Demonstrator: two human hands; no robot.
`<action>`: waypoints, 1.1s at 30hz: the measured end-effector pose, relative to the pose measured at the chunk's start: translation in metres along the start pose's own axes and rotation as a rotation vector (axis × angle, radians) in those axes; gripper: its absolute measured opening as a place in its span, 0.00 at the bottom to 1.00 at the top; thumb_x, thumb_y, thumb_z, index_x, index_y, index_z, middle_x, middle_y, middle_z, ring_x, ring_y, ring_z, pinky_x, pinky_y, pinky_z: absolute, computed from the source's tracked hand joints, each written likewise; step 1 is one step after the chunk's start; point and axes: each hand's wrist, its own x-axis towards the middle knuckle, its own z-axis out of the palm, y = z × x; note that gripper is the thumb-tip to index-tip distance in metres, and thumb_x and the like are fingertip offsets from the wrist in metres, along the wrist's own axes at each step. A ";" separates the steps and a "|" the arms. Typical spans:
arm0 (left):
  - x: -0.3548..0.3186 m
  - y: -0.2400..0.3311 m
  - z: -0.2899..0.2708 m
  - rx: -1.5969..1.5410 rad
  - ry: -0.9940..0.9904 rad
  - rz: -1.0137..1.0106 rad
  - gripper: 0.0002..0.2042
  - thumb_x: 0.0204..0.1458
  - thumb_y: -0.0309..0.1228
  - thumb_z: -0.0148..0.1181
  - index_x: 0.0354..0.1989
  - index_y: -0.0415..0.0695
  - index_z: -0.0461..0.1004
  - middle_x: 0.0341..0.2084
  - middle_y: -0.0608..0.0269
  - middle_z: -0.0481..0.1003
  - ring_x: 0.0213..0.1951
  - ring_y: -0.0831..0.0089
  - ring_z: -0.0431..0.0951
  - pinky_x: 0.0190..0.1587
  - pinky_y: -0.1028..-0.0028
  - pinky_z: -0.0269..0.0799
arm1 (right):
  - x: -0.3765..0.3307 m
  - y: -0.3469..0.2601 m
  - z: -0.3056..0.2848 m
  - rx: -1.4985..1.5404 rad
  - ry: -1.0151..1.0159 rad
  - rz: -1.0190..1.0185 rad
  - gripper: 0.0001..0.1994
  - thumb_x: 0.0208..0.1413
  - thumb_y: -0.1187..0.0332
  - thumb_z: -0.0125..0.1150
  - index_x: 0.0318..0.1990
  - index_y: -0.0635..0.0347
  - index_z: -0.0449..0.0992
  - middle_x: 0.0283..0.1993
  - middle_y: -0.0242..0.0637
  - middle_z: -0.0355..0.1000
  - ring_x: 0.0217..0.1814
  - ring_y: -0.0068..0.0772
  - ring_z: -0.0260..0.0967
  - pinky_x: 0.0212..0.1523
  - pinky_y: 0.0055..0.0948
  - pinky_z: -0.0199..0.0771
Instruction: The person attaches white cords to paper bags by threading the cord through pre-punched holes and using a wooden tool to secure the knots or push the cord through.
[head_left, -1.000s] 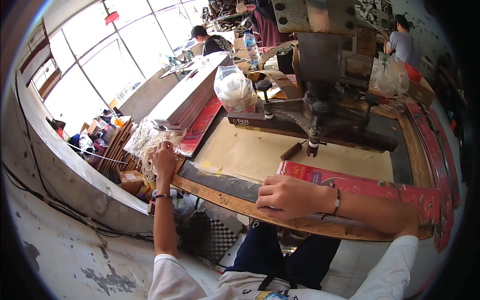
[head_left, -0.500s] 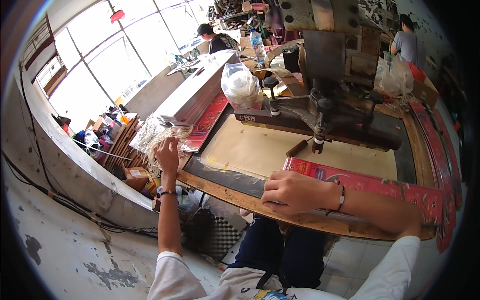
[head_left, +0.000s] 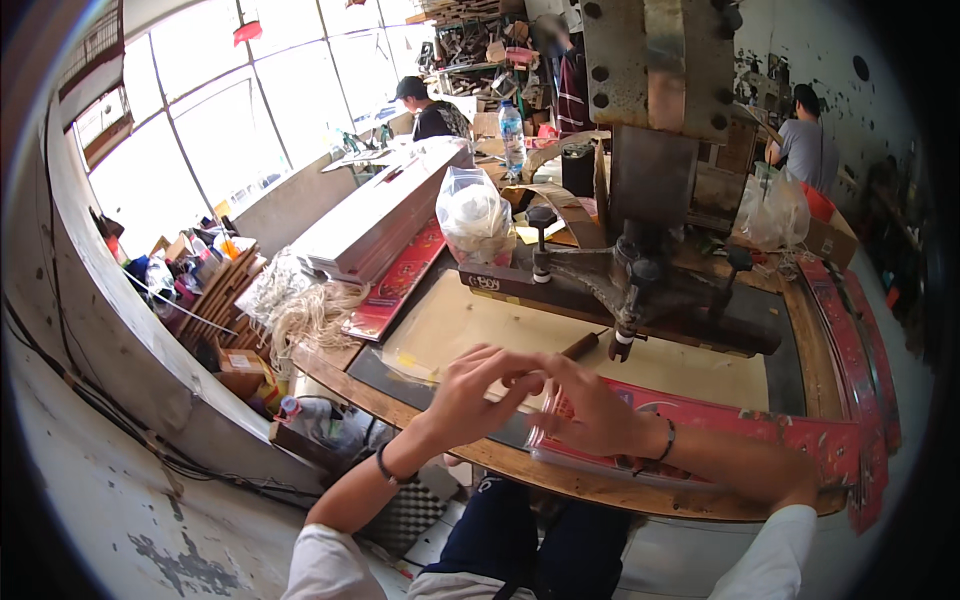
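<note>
My left hand (head_left: pixel 468 398) and my right hand (head_left: pixel 592 412) meet over the near edge of the work table, fingertips close together. Both are closed in a pinch, and what lies between the fingers is too small or hidden to make out. Under my right wrist and forearm lies a stack of red printed strips (head_left: pixel 735 418), its left end partly covered by the hand. Just beyond the fingers, a short brown rod like a tool handle (head_left: pixel 580 346) rests on the beige board (head_left: pixel 500 318). To the left, a bundle of cream strings (head_left: pixel 315 312) hangs at the table's edge.
A heavy metal press (head_left: pixel 650 190) with a dark crossbar (head_left: pixel 620 312) stands over the board. Left of it are a red printed sheet (head_left: pixel 400 285), a long white stack (head_left: pixel 375 220) and a plastic bag (head_left: pixel 475 215). A water bottle (head_left: pixel 511 140) stands behind. Other people are farther back.
My left hand has left the string bundle and come right to meet my right hand. The right hand has lifted slightly, its fingers now raised toward the left. The view has shifted a little.
</note>
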 end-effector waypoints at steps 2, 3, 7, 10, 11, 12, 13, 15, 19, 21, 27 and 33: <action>0.018 0.002 0.015 -0.155 -0.049 -0.156 0.06 0.53 0.26 0.65 0.37 0.40 0.76 0.19 0.63 0.75 0.20 0.73 0.73 0.25 0.73 0.66 | -0.002 0.000 -0.003 0.085 0.130 0.156 0.26 0.64 0.54 0.57 0.59 0.65 0.62 0.34 0.43 0.72 0.34 0.39 0.71 0.40 0.34 0.72; 0.034 -0.002 0.013 -0.155 -0.173 -0.213 0.05 0.54 0.27 0.64 0.36 0.40 0.76 0.19 0.64 0.75 0.21 0.76 0.73 0.26 0.75 0.67 | 0.000 0.009 -0.001 0.043 0.259 0.080 0.21 0.66 0.57 0.54 0.56 0.64 0.63 0.24 0.38 0.69 0.26 0.32 0.68 0.32 0.30 0.69; 0.098 -0.057 0.006 -0.398 -0.731 -0.234 0.08 0.57 0.32 0.60 0.35 0.39 0.75 0.19 0.66 0.73 0.23 0.82 0.69 0.26 0.76 0.65 | 0.003 0.012 -0.009 0.265 0.323 0.367 0.15 0.70 0.61 0.47 0.51 0.65 0.67 0.26 0.41 0.71 0.26 0.21 0.68 0.27 0.29 0.66; 0.116 -0.088 -0.008 -0.605 -1.355 -0.200 0.08 0.60 0.31 0.57 0.37 0.39 0.77 0.26 0.71 0.75 0.31 0.83 0.71 0.33 0.77 0.67 | 0.003 0.005 -0.011 0.104 0.025 0.433 0.13 0.69 0.62 0.49 0.43 0.64 0.73 0.24 0.40 0.71 0.24 0.26 0.70 0.25 0.30 0.67; 0.113 -0.093 -0.003 -0.725 -1.457 -0.206 0.08 0.61 0.31 0.57 0.37 0.38 0.77 0.27 0.71 0.75 0.32 0.84 0.71 0.35 0.78 0.67 | 0.001 0.006 -0.008 0.062 0.001 0.259 0.12 0.67 0.63 0.51 0.39 0.64 0.75 0.23 0.40 0.71 0.24 0.30 0.70 0.26 0.31 0.68; 0.103 -0.095 0.005 -0.851 -1.566 -0.222 0.09 0.62 0.31 0.57 0.37 0.37 0.77 0.28 0.71 0.75 0.33 0.84 0.70 0.36 0.78 0.67 | -0.001 0.005 -0.005 0.029 -0.024 0.094 0.12 0.65 0.64 0.54 0.35 0.63 0.76 0.23 0.40 0.72 0.23 0.35 0.71 0.26 0.32 0.69; 0.097 -0.097 0.012 -0.899 -1.632 -0.235 0.10 0.62 0.31 0.58 0.37 0.36 0.77 0.28 0.71 0.75 0.34 0.84 0.70 0.37 0.79 0.67 | 0.002 0.001 -0.010 -0.041 -0.121 0.045 0.10 0.61 0.65 0.60 0.32 0.62 0.76 0.24 0.39 0.73 0.24 0.41 0.71 0.27 0.34 0.71; 0.078 -0.099 0.027 -0.973 -1.723 -0.310 0.11 0.62 0.32 0.59 0.36 0.35 0.77 0.27 0.70 0.75 0.34 0.85 0.70 0.36 0.78 0.66 | 0.001 0.007 -0.007 -0.071 -0.105 -0.119 0.10 0.59 0.65 0.63 0.29 0.61 0.75 0.22 0.38 0.71 0.22 0.40 0.69 0.26 0.34 0.70; 0.088 -0.112 0.023 -0.911 -1.641 -0.130 0.13 0.61 0.36 0.61 0.36 0.36 0.79 0.26 0.69 0.76 0.31 0.84 0.71 0.35 0.77 0.67 | 0.002 0.002 -0.012 -0.071 -0.076 -0.139 0.12 0.55 0.65 0.68 0.25 0.59 0.73 0.29 0.32 0.69 0.31 0.33 0.69 0.29 0.34 0.70; 0.086 -0.120 0.017 -0.931 -1.605 -0.198 0.14 0.61 0.38 0.60 0.38 0.36 0.78 0.27 0.68 0.77 0.33 0.83 0.71 0.36 0.76 0.68 | -0.001 -0.005 -0.013 -0.032 -0.067 -0.009 0.13 0.52 0.66 0.69 0.22 0.59 0.72 0.38 0.31 0.70 0.41 0.34 0.68 0.38 0.36 0.72; 0.082 -0.101 0.018 -0.702 -1.484 -0.252 0.19 0.60 0.41 0.60 0.50 0.38 0.73 0.31 0.64 0.78 0.34 0.78 0.74 0.39 0.74 0.70 | 0.000 0.011 -0.001 -0.141 -0.059 -0.406 0.08 0.49 0.70 0.66 0.24 0.58 0.73 0.42 0.32 0.74 0.44 0.37 0.70 0.45 0.36 0.74; 0.092 -0.079 0.021 -0.452 -1.391 -0.157 0.18 0.59 0.41 0.61 0.53 0.46 0.73 0.29 0.63 0.79 0.32 0.73 0.77 0.37 0.72 0.72 | -0.006 0.010 0.003 -0.182 -0.087 -0.546 0.09 0.48 0.70 0.64 0.23 0.58 0.70 0.31 0.32 0.70 0.36 0.34 0.70 0.37 0.33 0.75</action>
